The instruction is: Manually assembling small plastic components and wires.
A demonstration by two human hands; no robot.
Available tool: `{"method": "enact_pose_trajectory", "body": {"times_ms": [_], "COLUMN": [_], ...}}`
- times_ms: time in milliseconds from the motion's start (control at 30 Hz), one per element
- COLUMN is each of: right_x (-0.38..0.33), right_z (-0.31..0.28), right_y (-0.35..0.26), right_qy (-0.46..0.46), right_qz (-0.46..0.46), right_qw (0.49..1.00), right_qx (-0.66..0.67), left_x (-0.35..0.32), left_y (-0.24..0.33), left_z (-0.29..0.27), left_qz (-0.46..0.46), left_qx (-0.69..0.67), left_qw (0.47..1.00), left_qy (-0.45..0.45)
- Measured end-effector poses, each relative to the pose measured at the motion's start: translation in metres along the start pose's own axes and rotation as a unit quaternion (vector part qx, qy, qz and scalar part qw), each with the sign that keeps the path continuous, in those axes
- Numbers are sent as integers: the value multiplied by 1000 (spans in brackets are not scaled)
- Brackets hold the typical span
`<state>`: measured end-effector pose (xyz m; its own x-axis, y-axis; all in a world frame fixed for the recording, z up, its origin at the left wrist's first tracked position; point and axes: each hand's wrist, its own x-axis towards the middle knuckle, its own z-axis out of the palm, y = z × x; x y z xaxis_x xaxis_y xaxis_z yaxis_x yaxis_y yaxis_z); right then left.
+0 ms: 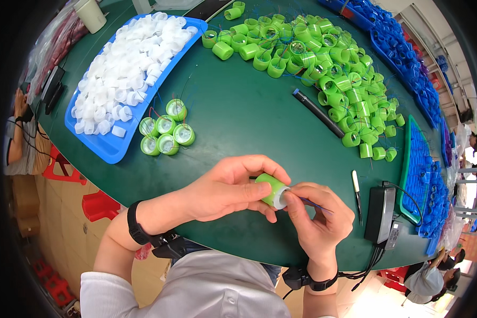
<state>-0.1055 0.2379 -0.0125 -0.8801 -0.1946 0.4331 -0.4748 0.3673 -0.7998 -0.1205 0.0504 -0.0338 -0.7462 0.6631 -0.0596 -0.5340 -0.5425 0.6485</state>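
My left hand grips a green plastic cylinder with a white cap at its end, held just above the green table's near edge. My right hand touches the capped end with its fingertips and pinches thin blue and red wires that run out to the right. Several finished green cylinders with white caps stand in a cluster to the left of my hands, wires sticking out of them.
A blue tray at the left is heaped with white caps. A big pile of green cylinders arcs across the back and right. A black rod, a thin pen-like tool, a black power adapter and trays of blue parts lie right.
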Motion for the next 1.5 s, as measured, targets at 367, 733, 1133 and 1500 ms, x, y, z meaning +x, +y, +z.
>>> {"method": "enact_pose_trajectory", "body": {"times_ms": [367, 733, 1133, 1500], "right_x": [0, 4, 4, -4], "right_z": [4, 7, 8, 16], "right_y": [-5, -9, -11, -8], "right_qy": [47, 48, 54, 20], "right_qz": [31, -25, 22, 95], "right_qw": [998, 995, 995, 995], "right_qx": [26, -82, -77, 29], "left_x": [1, 3, 4, 1], "left_y": [0, -5, -5, -3], "left_z": [-3, -4, -5, 8], "left_qz": [-17, -23, -30, 53], "left_qx": [79, 18, -23, 194], "left_qw": [995, 997, 997, 969], "left_qy": [52, 72, 68, 147]}}
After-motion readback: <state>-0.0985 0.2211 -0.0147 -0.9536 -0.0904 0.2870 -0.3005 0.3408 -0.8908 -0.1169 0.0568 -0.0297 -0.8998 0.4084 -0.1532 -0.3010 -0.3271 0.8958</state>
